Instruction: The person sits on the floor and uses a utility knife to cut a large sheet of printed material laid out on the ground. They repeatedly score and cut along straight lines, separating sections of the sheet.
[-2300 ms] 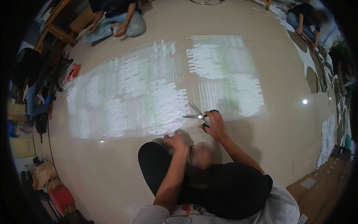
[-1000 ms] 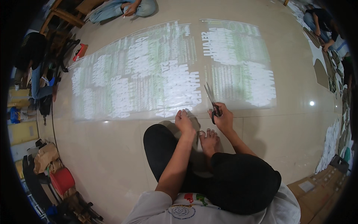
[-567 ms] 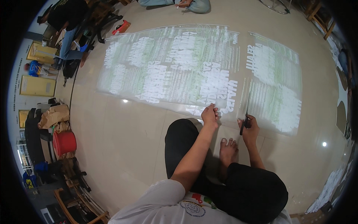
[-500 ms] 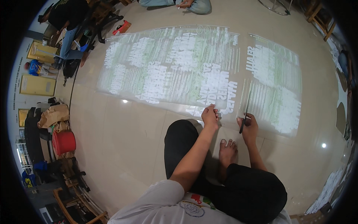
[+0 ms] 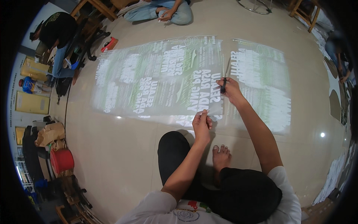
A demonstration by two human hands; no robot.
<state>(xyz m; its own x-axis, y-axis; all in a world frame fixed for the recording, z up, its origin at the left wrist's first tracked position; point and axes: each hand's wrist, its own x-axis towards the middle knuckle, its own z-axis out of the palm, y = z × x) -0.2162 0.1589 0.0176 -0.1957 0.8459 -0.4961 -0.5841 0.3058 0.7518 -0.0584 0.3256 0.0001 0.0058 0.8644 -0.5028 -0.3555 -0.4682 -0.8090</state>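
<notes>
Fingers of the left hand [image 5: 201, 125]: thumb and forefinger pressed together, pinching the near edge of a wide, clear plastic sheet printed with white letters and green lines [image 5: 194, 56]; the other fingers curl inward.
Fingers of the right hand [image 5: 232, 91]: closed around a pair of black-handled metal scissors [image 5: 223, 86], upper right of the left hand.
Scissors' blades: thin, pointing toward the top of the frame, seen nearly edge-on; whether they stand apart, I cannot tell.
Wide sheet: flat across the centre and left of centre, its near edge raised a little at the pinch.
Narrower clear sheet with similar white and green print [image 5: 281, 89]: right of centre, a strip of glossy beige tiled floor [image 5: 305, 74] showing between the two in the upper part.
Bare foot [image 5: 221, 156]: lower centre, just below the hands, between black-clothed knees [image 5: 248, 190].
Seated person in blue jeans [image 5: 179, 14]: top centre, a small white stick in one hand.
Round red container [image 5: 62, 161]: lower left, below a crumpled brown paper bag [image 5: 51, 134].
</notes>
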